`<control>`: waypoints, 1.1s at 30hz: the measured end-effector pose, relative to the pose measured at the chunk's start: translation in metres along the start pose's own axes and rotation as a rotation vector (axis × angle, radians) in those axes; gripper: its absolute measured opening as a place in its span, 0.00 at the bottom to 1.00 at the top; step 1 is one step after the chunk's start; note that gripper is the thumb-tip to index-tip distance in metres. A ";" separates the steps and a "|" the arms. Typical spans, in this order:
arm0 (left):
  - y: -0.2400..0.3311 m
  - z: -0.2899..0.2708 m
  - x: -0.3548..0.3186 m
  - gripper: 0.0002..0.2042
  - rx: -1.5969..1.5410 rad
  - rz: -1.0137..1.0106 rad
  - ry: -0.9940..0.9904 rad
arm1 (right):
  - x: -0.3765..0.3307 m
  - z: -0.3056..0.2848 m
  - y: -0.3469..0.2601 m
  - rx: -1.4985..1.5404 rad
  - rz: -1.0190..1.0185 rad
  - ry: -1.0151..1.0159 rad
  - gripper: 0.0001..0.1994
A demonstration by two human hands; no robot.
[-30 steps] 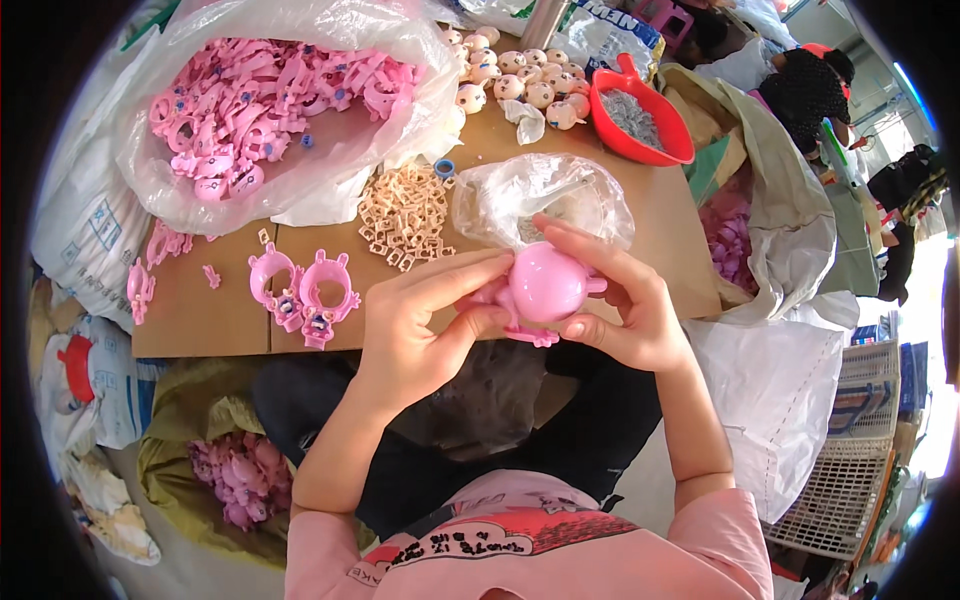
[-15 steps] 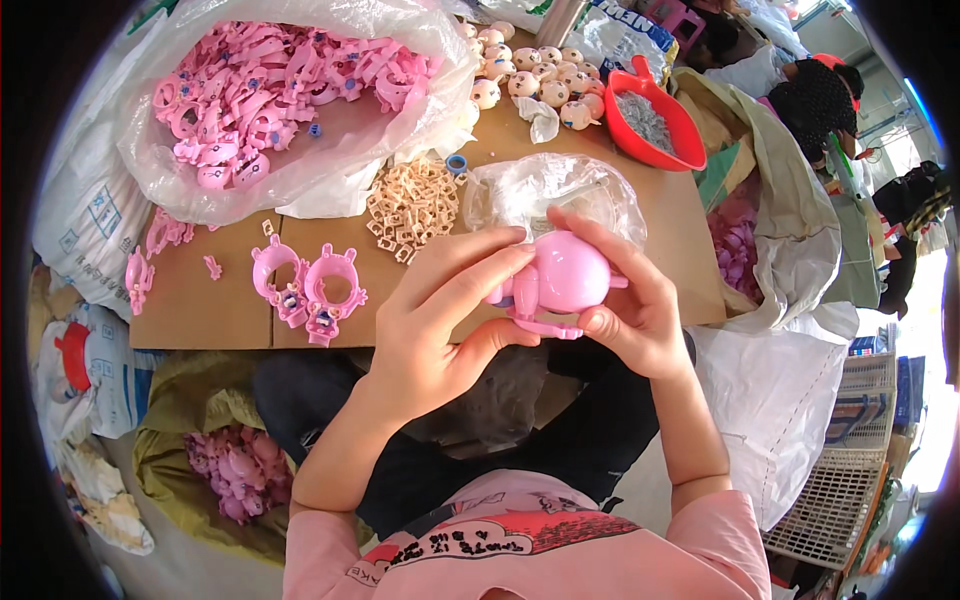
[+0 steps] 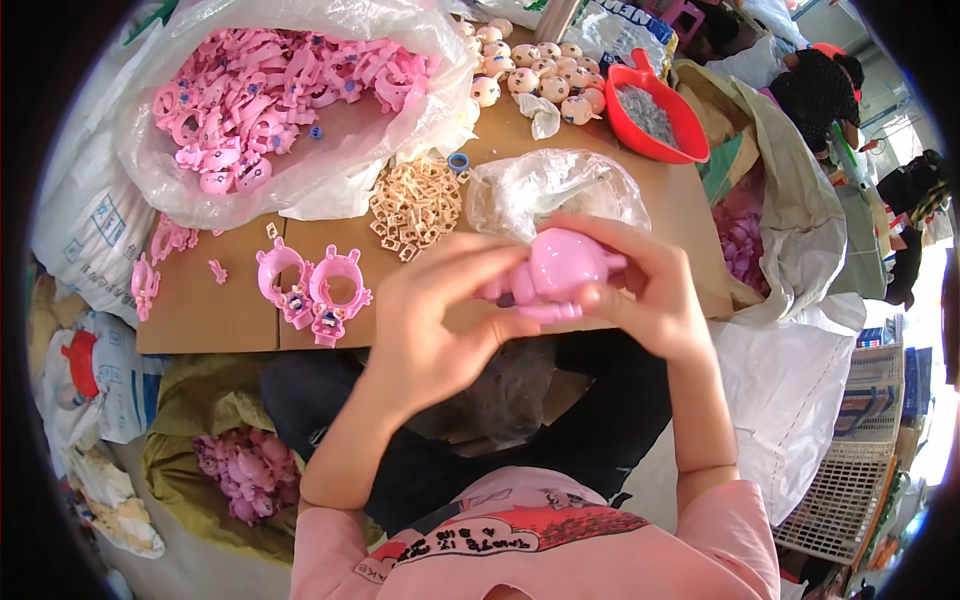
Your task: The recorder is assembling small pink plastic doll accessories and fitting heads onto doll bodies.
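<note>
Both my hands hold one pink plastic toy body (image 3: 562, 268) above the near edge of the cardboard-covered table (image 3: 210, 310). My left hand (image 3: 440, 320) grips it from the left with thumb and fingers curled over it. My right hand (image 3: 650, 290) clasps it from the right, fingers wrapped over its top. Just beyond the toy lies a clear plastic bag (image 3: 550, 185). Two pink ring-shaped toy parts (image 3: 312, 288) lie on the table left of my left hand.
A big clear bag of pink parts (image 3: 280, 90) fills the far left. A heap of small beige pieces (image 3: 415, 205) lies mid-table; cream round heads (image 3: 535, 70) and a red bowl (image 3: 655, 115) stand behind. A sack of pink parts (image 3: 245, 470) sits below left. Another person (image 3: 815, 80) sits far right.
My hands have turned the pink toy body and shifted it slightly right and up; my left fingers now curl over its left side.
</note>
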State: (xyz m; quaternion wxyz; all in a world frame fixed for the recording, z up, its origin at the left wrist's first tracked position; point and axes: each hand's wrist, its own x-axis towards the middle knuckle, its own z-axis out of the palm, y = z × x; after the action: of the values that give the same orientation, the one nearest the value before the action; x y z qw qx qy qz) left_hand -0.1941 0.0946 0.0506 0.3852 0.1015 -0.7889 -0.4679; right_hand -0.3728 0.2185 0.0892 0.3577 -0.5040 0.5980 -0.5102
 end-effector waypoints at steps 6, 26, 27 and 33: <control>-0.033 -0.010 0.001 0.39 -0.942 -0.533 -0.418 | 0.016 -0.011 -0.010 -0.182 0.085 -0.179 0.38; -0.054 -0.005 -0.008 0.28 -1.135 -0.511 0.046 | 0.000 0.050 0.037 0.537 0.294 -0.032 0.20; -0.054 -0.005 -0.009 0.28 -1.136 -0.514 0.053 | 0.000 0.051 0.036 0.537 0.293 -0.032 0.20; -0.056 -0.003 -0.013 0.30 -1.082 -0.494 -0.003 | -0.003 0.056 0.039 0.524 0.243 0.093 0.14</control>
State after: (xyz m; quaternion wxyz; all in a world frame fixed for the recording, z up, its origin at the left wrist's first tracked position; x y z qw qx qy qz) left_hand -0.1941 0.0693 -0.0006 0.2610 0.0707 -0.3920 -0.8793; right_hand -0.3288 0.2064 0.0386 0.5064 -0.2954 0.5176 -0.6233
